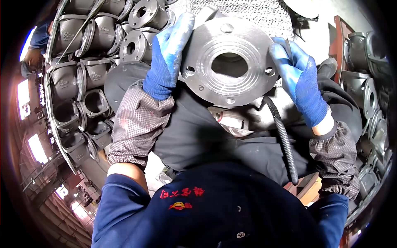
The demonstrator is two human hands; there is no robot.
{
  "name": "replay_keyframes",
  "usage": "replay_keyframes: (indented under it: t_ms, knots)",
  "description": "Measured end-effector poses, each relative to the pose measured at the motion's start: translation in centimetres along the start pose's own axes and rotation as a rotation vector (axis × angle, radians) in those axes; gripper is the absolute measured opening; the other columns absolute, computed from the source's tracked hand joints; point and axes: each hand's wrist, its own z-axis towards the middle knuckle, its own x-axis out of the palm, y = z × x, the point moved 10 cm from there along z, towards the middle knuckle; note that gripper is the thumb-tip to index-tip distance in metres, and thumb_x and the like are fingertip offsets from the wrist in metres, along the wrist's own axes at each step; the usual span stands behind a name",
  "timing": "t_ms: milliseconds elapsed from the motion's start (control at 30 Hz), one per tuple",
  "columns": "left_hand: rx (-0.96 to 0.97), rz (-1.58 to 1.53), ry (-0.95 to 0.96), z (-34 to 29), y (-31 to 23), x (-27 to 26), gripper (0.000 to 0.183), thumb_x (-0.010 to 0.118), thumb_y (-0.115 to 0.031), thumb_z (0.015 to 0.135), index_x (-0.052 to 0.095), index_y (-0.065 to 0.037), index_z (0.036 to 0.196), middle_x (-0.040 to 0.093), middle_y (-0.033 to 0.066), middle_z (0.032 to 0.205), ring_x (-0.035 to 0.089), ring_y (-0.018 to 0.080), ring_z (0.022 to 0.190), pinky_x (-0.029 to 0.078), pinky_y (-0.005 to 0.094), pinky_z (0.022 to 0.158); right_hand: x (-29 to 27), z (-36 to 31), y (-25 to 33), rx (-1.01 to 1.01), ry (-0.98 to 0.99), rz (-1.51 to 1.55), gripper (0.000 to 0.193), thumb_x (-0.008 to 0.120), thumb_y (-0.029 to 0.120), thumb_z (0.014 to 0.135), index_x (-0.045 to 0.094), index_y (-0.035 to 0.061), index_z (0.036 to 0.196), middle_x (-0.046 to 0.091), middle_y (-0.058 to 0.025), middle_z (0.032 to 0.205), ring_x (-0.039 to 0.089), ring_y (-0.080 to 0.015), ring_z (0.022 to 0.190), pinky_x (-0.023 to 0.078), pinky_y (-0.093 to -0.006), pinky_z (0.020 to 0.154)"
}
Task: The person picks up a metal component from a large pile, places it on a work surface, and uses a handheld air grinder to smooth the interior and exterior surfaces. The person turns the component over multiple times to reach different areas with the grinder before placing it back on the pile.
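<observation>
In front of me a grey metal casting with a round, machined flange is turned up toward me. Ridged rings surround its central bore, and several bolt holes sit near the rim. My left hand, in a blue coated glove, presses against the flange's left edge, fingers straight and together. On the opposite edge, my right hand grips with bent fingers. A thin dark object shows at its fingers; I cannot tell what it is. The casting's lower body is mostly hidden behind the flange.
Stacked grey flanged valve bodies fill the left side, and more castings stand at the right. A black ribbed hose lies over my right leg. Behind the flange is a woven, mesh-like surface.
</observation>
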Motion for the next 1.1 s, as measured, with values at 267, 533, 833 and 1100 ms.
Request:
replay_keyframes:
  t_ms: [267, 533, 833, 1100]
  knots:
    - [0.226, 0.105, 0.125, 2.2, -5.9, 2.0, 0.033, 0.059, -0.006, 0.083, 0.059, -0.011, 0.116, 0.064, 0.0187, 0.091, 0.065, 0.0290, 0.072, 0.053, 0.0307, 0.061, -4.0, 0.6, -5.5, 0.015, -0.235, 0.053, 0.027, 0.056, 0.017, 0.090, 0.062, -0.0035, 0.107, 0.061, -0.0008, 0.081, 0.051, -0.0052, 0.070, 0.044, -0.0201, 0.064]
    - [0.214, -0.079, 0.011, 5.3, -5.3, 2.3, 0.037, 0.055, -0.003, 0.085, 0.056, -0.010, 0.122, 0.058, 0.0205, 0.114, 0.061, 0.0306, 0.098, 0.048, 0.0315, 0.087, -6.2, 5.7, -10.0, 0.357, -0.238, 0.084, 0.037, 0.056, 0.028, 0.090, 0.061, -0.0024, 0.111, 0.063, -0.0053, 0.093, 0.056, -0.0105, 0.083, 0.046, -0.0234, 0.076]
    - [-0.263, -0.080, 0.143, 8.8, 2.5, 5.6, 0.052, 0.055, -0.045, 0.086, 0.055, -0.006, 0.121, 0.063, 0.0202, 0.103, 0.065, 0.0312, 0.087, 0.051, 0.0320, 0.077, -4.7, 11.5, -9.1, 0.055, 0.002, -0.262, 0.020, 0.055, 0.016, 0.084, 0.059, 0.0020, 0.097, 0.063, -0.0139, 0.082, 0.063, -0.0245, 0.076, 0.049, -0.0299, 0.067]
    - [-0.563, -0.587, 0.027, 6.0, 13.6, 3.1, 0.038, 0.051, -0.028, 0.092, 0.059, 0.002, 0.114, 0.063, 0.0094, 0.109, 0.057, 0.0162, 0.101, 0.043, 0.0268, 0.091, 0.0, 12.4, -6.6, 0.272, 0.127, 0.055, 0.028, 0.050, 0.032, 0.087, 0.060, 0.0050, 0.085, 0.054, -0.0025, 0.065, 0.047, -0.0097, 0.048, 0.037, -0.0247, 0.042]
